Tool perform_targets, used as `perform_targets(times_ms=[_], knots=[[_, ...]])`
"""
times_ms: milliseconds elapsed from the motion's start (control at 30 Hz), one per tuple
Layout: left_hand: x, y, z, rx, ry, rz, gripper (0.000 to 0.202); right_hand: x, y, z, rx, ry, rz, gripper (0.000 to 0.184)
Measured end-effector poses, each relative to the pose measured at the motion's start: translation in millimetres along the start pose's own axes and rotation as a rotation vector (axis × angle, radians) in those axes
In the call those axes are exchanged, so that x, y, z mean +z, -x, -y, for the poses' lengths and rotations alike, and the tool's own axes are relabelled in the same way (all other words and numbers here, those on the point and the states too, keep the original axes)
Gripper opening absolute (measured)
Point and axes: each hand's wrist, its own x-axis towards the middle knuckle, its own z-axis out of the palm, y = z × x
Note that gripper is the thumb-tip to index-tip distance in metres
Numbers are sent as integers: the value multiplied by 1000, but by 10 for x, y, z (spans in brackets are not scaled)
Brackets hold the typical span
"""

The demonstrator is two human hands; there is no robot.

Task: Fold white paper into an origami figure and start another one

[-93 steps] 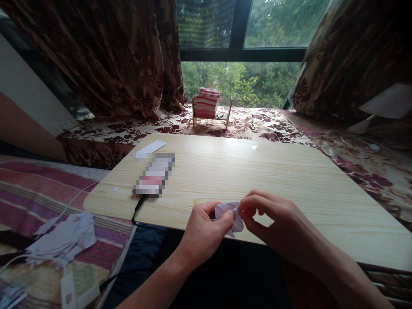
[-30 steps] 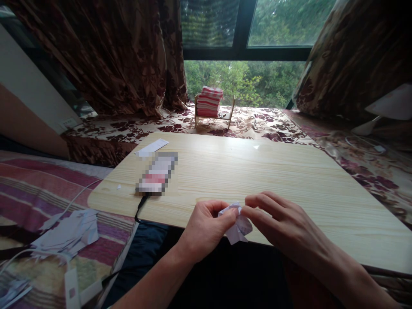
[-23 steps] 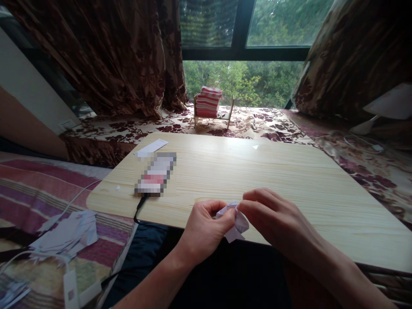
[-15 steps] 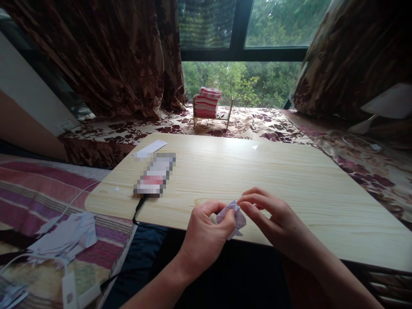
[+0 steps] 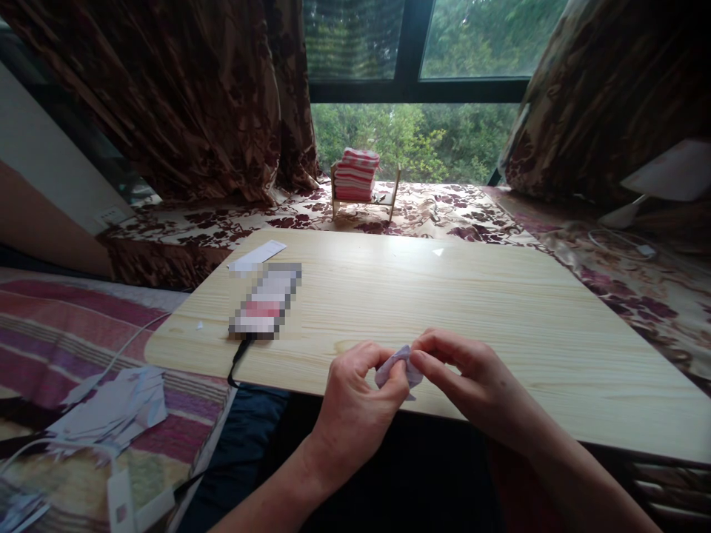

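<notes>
less of the folded paper [image 5: 414, 374] hangs beneath the thumb of the left hand [image 5: 355, 396] than a second ago: a flap spread out down there, and now only a small tip pokes out. the left grip has the paper pinched between thumb and fingers. the right hand [image 5: 469, 363] has its fingertips against the paper's upper right side, though i can't make out whether that grip is actually pinching. the paper shows right by the near edge of the pale wooden counter [image 5: 500, 311].

over on the window ledge [image 5: 455, 212], a small wooden rack [image 5: 394, 200] holds a stack of striped red-and-white cloths [image 5: 355, 178] on its left side, with something too small to identify beside them.

toward the counter's left lies a pixelated device [image 5: 265, 300], its black cable [image 5: 238, 363] dropping past the near edge. just beyond it is a white slip [image 5: 260, 255]. one white scrap [image 5: 200, 326] sits near the left edge, another near the far edge. past the rounded left corner, a paper heap [image 5: 122, 407] lies on the striped bed [image 5: 33, 326]. rightward from the hands the wood grain runs wide, giving the right arm room.
</notes>
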Motion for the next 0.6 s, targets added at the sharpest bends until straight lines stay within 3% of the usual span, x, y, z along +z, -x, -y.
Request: perform_targets(times_ms=[300, 500, 600], knots=[[17, -20, -14, -182, 265, 82, 19, 108, 22, -58, 41, -150, -68, 25], [67, -36, 4, -250, 391, -26, 13, 330, 46, -84, 52, -300, -234, 27], [18, -51, 27, -249, 391, -10, 15, 308, 64, -108, 30, -193, -268, 29]])
